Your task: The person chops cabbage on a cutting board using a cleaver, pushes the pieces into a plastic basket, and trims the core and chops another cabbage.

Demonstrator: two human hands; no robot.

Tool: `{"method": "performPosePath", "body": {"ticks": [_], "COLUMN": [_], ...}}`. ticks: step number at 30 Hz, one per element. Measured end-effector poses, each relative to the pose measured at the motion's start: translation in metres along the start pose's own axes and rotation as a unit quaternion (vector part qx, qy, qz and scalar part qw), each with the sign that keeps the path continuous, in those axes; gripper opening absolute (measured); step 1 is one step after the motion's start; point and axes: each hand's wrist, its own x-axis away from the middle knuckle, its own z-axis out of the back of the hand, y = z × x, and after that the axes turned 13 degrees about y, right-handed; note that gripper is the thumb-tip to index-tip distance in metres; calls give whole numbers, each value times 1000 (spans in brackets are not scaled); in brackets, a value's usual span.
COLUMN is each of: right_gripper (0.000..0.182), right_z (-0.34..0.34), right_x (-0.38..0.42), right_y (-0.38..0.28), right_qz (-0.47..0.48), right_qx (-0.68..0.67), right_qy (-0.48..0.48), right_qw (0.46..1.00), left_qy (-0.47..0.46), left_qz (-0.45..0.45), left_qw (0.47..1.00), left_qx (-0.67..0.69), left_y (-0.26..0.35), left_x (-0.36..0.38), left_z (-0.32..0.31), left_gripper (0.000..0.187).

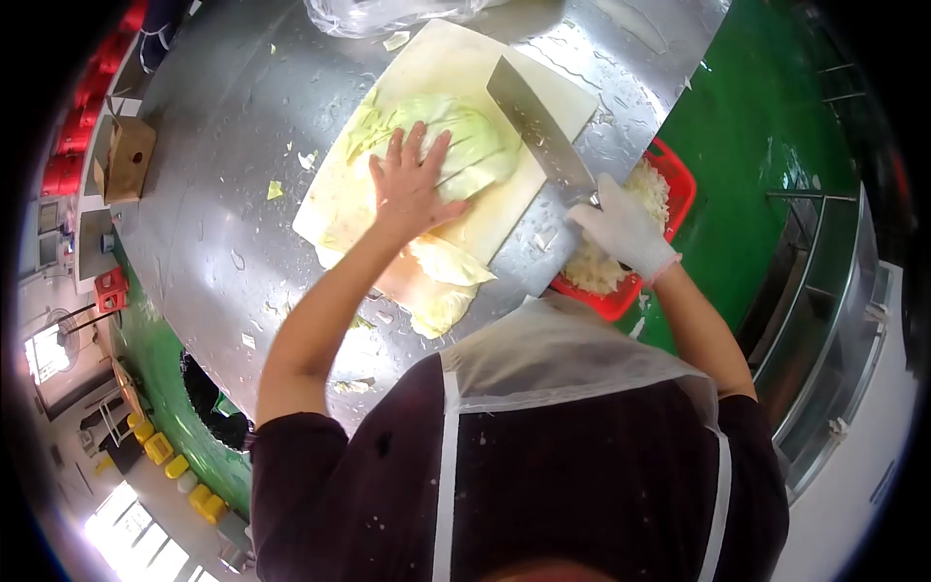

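A pale green cabbage piece (472, 145) lies on a white cutting board (451, 58). My left hand (412, 184) is bare and rests on top of it, fingers spread. In a white glove, my right hand (626, 228) grips the handle of a cleaver (538, 126), whose broad blade slants over the board's right side, beside the cabbage. Loose cabbage leaves (441, 281) lie at the near edge of the board. Below and beyond my right hand, a red basket (684, 184) holds chopped cabbage (650, 189).
The metal table (223, 213) is wet and strewn with cabbage scraps. A clear plastic bag (364, 15) sits at its far edge. A cardboard box (129, 157) stands at the left. To the right are a green floor (722, 184) and a metal rack (815, 301).
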Motion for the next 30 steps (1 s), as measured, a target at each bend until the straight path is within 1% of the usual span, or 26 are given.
{"method": "performPosePath", "body": {"ticks": [2, 4, 5, 8, 9, 11, 12, 13, 14, 17, 20, 23, 26, 27, 30], "right_gripper": [41, 42, 42, 33, 36, 41, 41, 40, 40, 34, 36, 35, 36, 37, 36], "right_z": [13, 11, 11, 34, 35, 31, 29, 27, 25, 38, -3, -2, 27, 30, 18], "right_x": [-7, -14, -17, -4, -2, -5, -6, -9, -14, -10, -47, -73, -62, -59, -47], "right_y": [-16, -11, -9, -39, -38, -34, -35, -37, -41, -84, -49, -44, -85, -90, -90], "right_qz": [-70, 37, 90, 97, 118, 162, 156, 151, 148, 120, 149, 184, 158, 182, 165], "right_qx": [-62, 7, 41, 66, 59, 47, 51, 55, 58, 43, 143, 175, 166, 111, 122], "right_qy": [-54, 28, 69, 74, 73, 70, 60, 50, 42, 111, 15, 8, 26, 59, 8], "right_qw": [994, 999, 993, 990, 989, 983, 985, 986, 986, 986, 978, 967, 973, 975, 979], "left_qy": [35, 74, 51, 83, 83, 2, -36, -91, -69, -20, -25, -10, -11, -4, 11], "left_qz": [69, 129, 149, 105, 102, 103, 102, 97, 106, 140, 177, 200, 224, 228, 237], "left_qw": [997, 989, 987, 991, 991, 994, 992, 989, 989, 985, 978, 975, 969, 968, 964], "left_qx": [13, 29, 20, 8, -35, 31, 64, 66, 75, 97, 107, 102, 99, 106, 117], "left_y": [19, 30, 34, 28, 14, -21, -26, -24, -21, -12, -2, 3, 9, 9, 9], "left_x": [-9, -14, -15, -17, -27, -40, -44, -42, -41, -28, -24, -19, -18, -15, -15], "left_z": [-11, -20, -22, 7, 4, -2, 2, 6, 5, -2, 6, 3, 8, 5, 2], "left_gripper": [106, 108, 122, 129, 146, 145, 145, 146, 145, 141, 138, 135, 133, 133, 131]}}
